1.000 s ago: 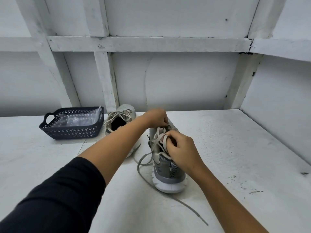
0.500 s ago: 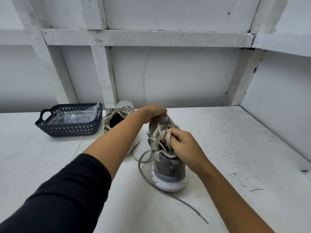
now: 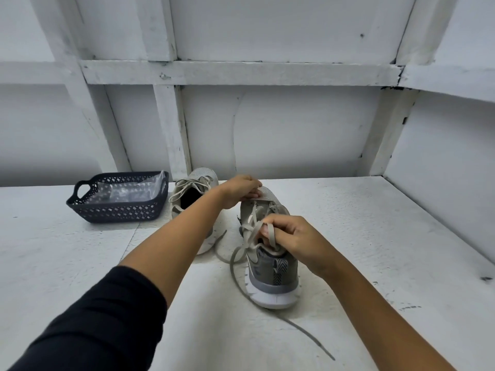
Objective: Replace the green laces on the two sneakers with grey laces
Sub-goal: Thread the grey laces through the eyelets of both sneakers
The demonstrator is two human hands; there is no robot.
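Sneakers of a grey pair stand on the white painted worktop (image 3: pixel 375 236), heels toward the person. Farthest left, at about ten o'clock from the nearer shoe, sits a dark blue plastic lattice basket (image 3: pixel 117 208) with a crumpled clear plastic bag (image 3: pixel 134 187) inside it. Just beside the basket's right end, at eleven o'clock, the pale grey knit sneaker (image 3: pixel 194 183) stands laced, with loose pale lace draped over its opening. The left forearm, in a black sleeve (image 3: pixel 93 317), crosses in front of it. The left hand (image 3: pixel 241 191) reaches to twelve o'clock of the nearer shoe, and its fingers curl over the toe end, gripping it. The grey sneaker with a white sole (image 3: pixel 273 277) stands upright near the middle of the worktop, its heel and chevron pull tab facing the camera. Above its tongue, the right hand (image 3: pixel 297 239), coming in from four o'clock, pinches a loop of the grey flat lace (image 3: pixel 272 231) between thumb and curled fingers. One end of that lace falls down the shoe's left side and trails across the worktop toward five o'clock, ending well apart from the sole.
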